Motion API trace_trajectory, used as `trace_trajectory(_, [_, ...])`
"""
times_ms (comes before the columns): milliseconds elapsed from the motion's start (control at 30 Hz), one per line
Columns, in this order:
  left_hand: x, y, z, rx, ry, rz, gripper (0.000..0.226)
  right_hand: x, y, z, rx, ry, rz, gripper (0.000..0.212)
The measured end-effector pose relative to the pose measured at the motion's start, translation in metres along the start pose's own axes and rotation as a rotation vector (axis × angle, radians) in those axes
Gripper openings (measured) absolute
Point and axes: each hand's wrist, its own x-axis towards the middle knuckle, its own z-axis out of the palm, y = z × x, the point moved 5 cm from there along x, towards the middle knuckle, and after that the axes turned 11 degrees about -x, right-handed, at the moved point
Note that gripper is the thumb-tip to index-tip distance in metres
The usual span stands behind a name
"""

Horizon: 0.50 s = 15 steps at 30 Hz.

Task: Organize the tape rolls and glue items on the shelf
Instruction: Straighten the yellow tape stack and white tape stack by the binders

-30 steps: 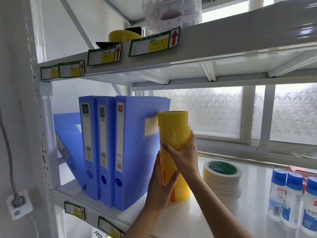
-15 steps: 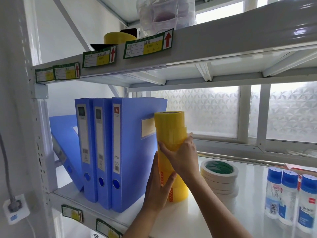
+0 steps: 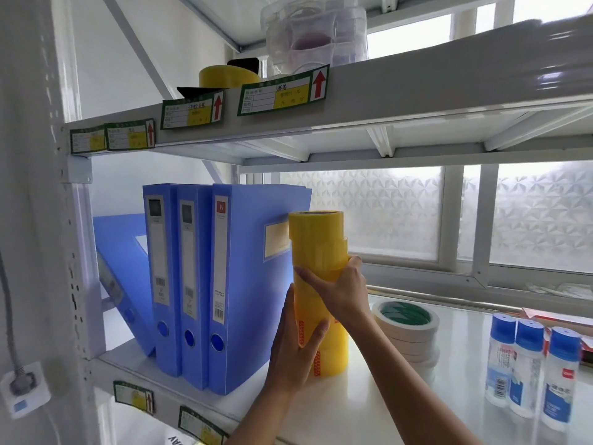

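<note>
Upper shelf edge [image 3: 417,101] carried four green-bordered labels [image 3: 284,91] — each with yellow field and red up-arrow, handwriting too small to read. Lower shelf edge labels [image 3: 133,396] equally unreadable. Blue file boxes [image 3: 221,284] showed barcodes and spine labels, one red logo square — text illegible. Glue bottles [image 3: 529,377] bore blue labels, barcode, red brand mark; characters blurred.

Upright blue binders [image 3: 221,284], wall socket [image 3: 24,385]
</note>
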Motion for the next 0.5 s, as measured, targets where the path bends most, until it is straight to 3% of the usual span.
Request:
trace_trajectory(167, [-0.002,0.004,-0.001,0.020,-0.016,0.004,0.097,-0.002,-0.004,0.001,-0.064,-0.044,-0.027,0.103])
trace_trajectory(333, [0.000,0.000,-0.001,-0.011,-0.017,0.022,0.093,0.015,-0.024,-0.018,0.098,-0.038,-0.051,0.138])
trace_trajectory(433, [0.000,-0.002,-0.001,-0.020,-0.018,0.014,0.091,0.027,-0.037,-0.024,0.078,0.013,-0.043,0.130])
trace_trajectory(500, [0.001,-0.003,-0.001,-0.018,-0.021,0.011,0.089,0.029,-0.041,-0.022,0.028,0.017,-0.054,0.113])
